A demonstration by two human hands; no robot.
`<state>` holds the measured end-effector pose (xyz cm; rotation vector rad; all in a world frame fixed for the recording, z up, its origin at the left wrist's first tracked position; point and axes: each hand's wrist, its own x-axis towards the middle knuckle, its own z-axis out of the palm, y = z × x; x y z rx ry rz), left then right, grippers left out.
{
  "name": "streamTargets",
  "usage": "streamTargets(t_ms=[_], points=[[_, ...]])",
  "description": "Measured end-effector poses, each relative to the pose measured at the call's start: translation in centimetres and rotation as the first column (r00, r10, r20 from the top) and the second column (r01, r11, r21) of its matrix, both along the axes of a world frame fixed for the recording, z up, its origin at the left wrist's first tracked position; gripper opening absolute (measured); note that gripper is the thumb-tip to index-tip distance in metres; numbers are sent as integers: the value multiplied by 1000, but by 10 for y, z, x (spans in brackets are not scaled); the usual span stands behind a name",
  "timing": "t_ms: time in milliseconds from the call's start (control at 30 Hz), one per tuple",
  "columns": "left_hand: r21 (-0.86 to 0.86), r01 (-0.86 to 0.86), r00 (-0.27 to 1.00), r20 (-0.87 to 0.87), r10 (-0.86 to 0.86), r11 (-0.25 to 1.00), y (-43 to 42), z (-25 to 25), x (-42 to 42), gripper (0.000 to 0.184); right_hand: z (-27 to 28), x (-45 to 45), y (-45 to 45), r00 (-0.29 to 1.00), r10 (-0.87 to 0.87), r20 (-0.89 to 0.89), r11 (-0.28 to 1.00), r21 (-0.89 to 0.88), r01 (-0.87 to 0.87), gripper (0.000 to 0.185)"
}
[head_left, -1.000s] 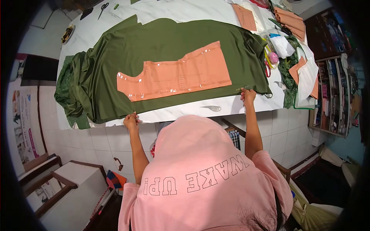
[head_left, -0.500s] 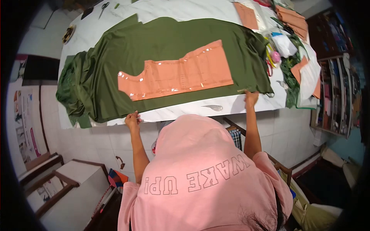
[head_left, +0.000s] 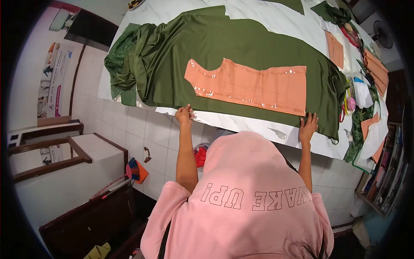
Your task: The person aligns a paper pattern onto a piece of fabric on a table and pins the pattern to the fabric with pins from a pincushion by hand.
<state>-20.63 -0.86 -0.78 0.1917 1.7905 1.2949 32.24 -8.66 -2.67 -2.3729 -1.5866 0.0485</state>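
Dark green fabric (head_left: 263, 43) lies spread over the white table, bunched in folds at its left end. On top of it rests an orange pattern piece (head_left: 258, 86) with shiny tape along its edges. My left hand (head_left: 184, 113) pinches the near edge of the green fabric at the table's front, left of the orange piece. My right hand (head_left: 308, 125) lies with its fingers apart on the fabric's near edge, just below the right corner of the orange piece. A small grey teardrop-shaped object (head_left: 278, 133) is on the table left of my right hand.
White table (head_left: 164, 12) reaches back. At its right are a pink round item (head_left: 351, 103), white crumpled material (head_left: 363, 96), green lace (head_left: 355, 134) and orange pieces (head_left: 376, 71). A fan (head_left: 383, 34) stands beyond. Shelves (head_left: 381, 172) are at the right, a cabinet (head_left: 95, 151) at the left.
The view has turned, shifting the table and fabric rightward in the picture. My right hand has moved near the orange piece's corner, its fingers now spread. My left hand stays at the fabric's edge.
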Motion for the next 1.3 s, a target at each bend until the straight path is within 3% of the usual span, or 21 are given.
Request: streamTargets(t_ms=[400,467,867,1000,1300], points=[[7,73,972,-224,-70,997,-10,-32,-12,19,-4,8,4,1000,-22,18,998,-59,23,50],[-13,75,921,-382,-75,997,-13,-42,-16,20,-2,7,3,998,-46,34,995,-83,49,51],[9,157,921,-363,-143,988,-13,-38,-19,23,8,3,7,999,-37,-28,996,-83,35,52],[-83,188,909,-363,-205,979,-13,-32,-19,21,5,12,-2,999,-36,24,996,-78,38,52],[1,159,963,-222,-154,987,-21,-24,-22,18,-5,12,1,999,1,36,999,-49,1,53]])
